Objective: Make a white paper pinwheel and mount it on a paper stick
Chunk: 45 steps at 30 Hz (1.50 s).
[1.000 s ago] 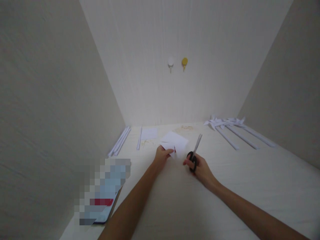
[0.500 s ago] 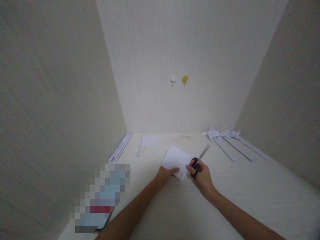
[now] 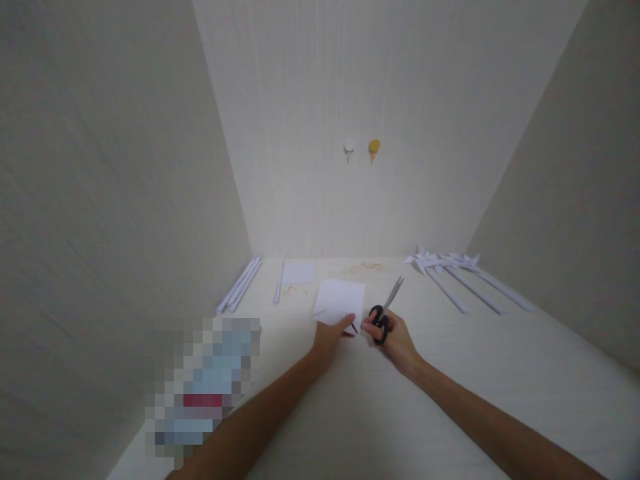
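Paper (image 3: 340, 297) is lying between the fingers of the left hand (image 3: 329, 339), which are pinching its near edge; just right of them, the fingers of the right hand (image 3: 399, 339) are holding black-handled scissors (image 3: 387, 308).

The cut sheet (image 3: 336, 297) is plain white; the scissors (image 3: 385, 311) pair black handles with silver-grey blades; the flat sheet (image 3: 299, 273), the rolled sticks (image 3: 243, 287) and the pinwheels (image 3: 425, 259) are all white, shading to faint lilac; the loose strands (image 3: 373, 266) are yellowish tan; one wall hook (image 3: 349, 145) is white, its neighbour (image 3: 375, 145) mustard yellow; the back wall (image 3: 300, 100) is pale grey, finely streaked vertically; the bench (image 3: 465, 380) is off-white, faintly grained; the pixelated object (image 3: 220, 367) shows light blue with a red band.
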Each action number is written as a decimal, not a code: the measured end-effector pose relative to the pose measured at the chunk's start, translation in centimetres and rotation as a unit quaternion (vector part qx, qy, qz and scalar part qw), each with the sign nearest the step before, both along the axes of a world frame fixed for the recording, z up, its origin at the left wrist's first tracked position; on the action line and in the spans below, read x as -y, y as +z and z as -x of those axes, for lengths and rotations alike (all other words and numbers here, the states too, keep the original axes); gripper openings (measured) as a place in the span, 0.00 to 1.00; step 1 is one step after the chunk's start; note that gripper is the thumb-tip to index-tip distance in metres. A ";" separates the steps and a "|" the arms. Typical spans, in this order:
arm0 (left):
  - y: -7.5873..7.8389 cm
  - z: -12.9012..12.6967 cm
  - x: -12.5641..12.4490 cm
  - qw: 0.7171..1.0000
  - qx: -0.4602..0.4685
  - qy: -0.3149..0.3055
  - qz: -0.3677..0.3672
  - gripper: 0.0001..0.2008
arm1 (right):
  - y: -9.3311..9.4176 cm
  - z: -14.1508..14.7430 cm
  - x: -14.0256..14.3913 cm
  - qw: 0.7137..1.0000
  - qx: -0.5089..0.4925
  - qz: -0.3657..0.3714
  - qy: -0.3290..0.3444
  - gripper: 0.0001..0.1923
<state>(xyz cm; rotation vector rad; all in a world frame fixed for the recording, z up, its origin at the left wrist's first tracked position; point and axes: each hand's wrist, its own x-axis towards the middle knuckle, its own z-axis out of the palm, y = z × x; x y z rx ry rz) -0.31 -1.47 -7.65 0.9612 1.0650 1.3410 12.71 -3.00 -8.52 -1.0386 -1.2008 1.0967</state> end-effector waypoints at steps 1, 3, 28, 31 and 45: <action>0.0 0.0 -0.1 1.000 0.011 0.007 0.001 0.10 | 0.0 0.0 0.0 1.000 0.008 -0.001 0.018 0.15; 0.2 0.1 0.0 1.000 0.019 0.018 0.009 0.10 | -0.2 -0.1 0.0 0.999 0.022 -0.002 0.038 0.15; 1.5 -0.1 1.0 0.998 -0.042 0.035 0.025 0.06 | 0.3 -0.1 0.4 0.997 0.077 0.012 0.015 0.16; 1.5 -0.1 1.0 0.998 -0.052 0.036 0.015 0.05 | 0.2 -0.1 0.4 0.997 0.078 0.021 0.014 0.16; 1.8 0.0 1.3 0.999 -0.051 0.004 0.012 0.04 | 0.5 0.0 0.4 0.998 0.061 0.023 -0.012 0.18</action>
